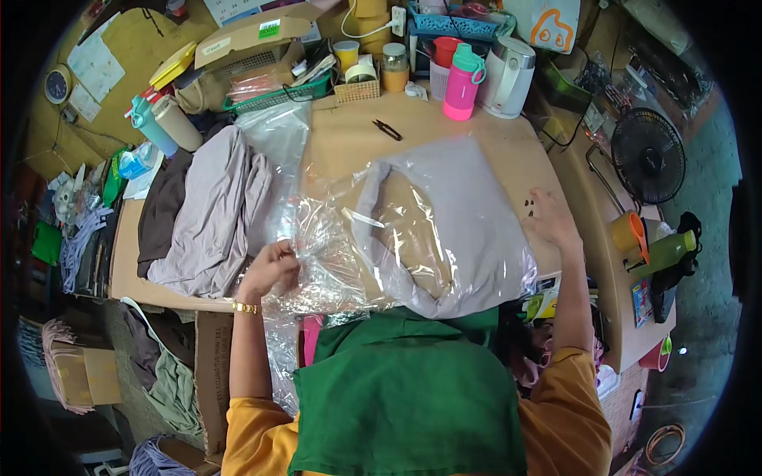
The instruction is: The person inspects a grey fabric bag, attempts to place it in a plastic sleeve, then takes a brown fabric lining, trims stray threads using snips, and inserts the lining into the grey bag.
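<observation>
A folded light grey garment [484, 214] lies inside a clear plastic bag [325, 266] at the front of the table. My left hand [272, 270] is closed, pinching the gathered plastic at the bag's left end. To the right of the garment, my right hand [552, 222] rests on the tabletop with its fingers apart. Beside those fingertips are a few tiny dark bits [529, 208], too small to name. Beyond the bag lies a pair of black thread snips [387, 129]. A heap of grey fabric [208, 214] sits left of my left hand, over darker cloth.
More clear plastic [278, 131] lies behind the grey heap. Along the back stand a pink bottle [463, 83], a white electric kettle [508, 77], a glass jar [394, 67] and a green basket [278, 103]. A black fan [648, 155] stands at the right, near an orange mug [629, 232].
</observation>
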A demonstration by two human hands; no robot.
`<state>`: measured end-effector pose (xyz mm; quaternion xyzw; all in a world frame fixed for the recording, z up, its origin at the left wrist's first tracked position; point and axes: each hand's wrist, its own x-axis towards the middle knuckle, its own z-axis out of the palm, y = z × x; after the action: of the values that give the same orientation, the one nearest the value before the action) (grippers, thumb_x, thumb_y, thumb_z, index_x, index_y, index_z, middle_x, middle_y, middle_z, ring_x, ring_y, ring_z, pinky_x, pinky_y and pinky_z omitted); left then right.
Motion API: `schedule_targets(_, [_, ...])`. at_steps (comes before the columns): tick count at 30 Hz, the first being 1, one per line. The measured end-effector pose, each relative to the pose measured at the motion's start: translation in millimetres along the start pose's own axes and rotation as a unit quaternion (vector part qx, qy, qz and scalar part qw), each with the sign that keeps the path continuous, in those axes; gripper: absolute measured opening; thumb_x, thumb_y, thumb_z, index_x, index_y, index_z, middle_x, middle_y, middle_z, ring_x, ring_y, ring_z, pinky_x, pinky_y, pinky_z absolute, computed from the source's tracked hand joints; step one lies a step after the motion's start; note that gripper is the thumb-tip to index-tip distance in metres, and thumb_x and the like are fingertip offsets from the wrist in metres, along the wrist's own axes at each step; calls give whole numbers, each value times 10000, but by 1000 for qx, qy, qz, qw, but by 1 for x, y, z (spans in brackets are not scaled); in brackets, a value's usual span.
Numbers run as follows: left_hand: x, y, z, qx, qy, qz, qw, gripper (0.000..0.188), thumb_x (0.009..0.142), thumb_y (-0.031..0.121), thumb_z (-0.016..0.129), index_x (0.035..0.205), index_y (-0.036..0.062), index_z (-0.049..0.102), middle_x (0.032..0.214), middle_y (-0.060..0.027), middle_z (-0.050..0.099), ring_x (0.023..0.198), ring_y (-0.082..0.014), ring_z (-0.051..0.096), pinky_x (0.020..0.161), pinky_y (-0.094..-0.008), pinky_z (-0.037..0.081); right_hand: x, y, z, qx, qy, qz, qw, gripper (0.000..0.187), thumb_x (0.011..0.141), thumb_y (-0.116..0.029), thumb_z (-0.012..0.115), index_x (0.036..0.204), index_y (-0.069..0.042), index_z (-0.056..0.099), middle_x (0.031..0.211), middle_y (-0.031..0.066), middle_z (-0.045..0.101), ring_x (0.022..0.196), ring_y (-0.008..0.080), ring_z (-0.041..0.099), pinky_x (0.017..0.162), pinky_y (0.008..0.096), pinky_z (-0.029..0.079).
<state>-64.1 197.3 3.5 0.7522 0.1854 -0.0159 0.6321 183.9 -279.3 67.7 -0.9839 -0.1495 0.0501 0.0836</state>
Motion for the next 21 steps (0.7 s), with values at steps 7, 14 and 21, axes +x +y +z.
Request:
schedule_targets(7, [66, 63, 14, 213, 50, -46, 975, 323, 885, 297, 640, 848, -18, 701, 748, -56, 596, 640, -130, 539, 537, -228, 372, 105, -99, 53, 169, 136, -225, 950, 447, 900, -387, 566, 1279, -150, 550, 1382, 111, 475, 1290, 301, 431, 1053, 481, 326])
schedule_targets(14, [56, 60, 43, -468, 40, -44, 882, 118, 858, 28, 573, 962, -26, 587, 916, -102, 636, 654, -119, 583, 580, -221, 512, 96, -118, 110, -4, 95, -119, 988, 584, 919, -534, 450, 1408, -215, 428, 1506, 81, 339, 1407, 288, 264, 1114, 577, 172])
schedule_targets(21, [6, 15, -67, -94, 399, 218, 886, 211, 855, 60, 688, 747, 126, 518, 731, 37, 527, 604, -38, 443, 517, -197, 352, 101, -109, 106, -15, 122, -114, 986, 575, 914, -523, 465, 1395, -208, 448, 1494, 83, 358, 1397, 273, 282, 1117, 552, 185])
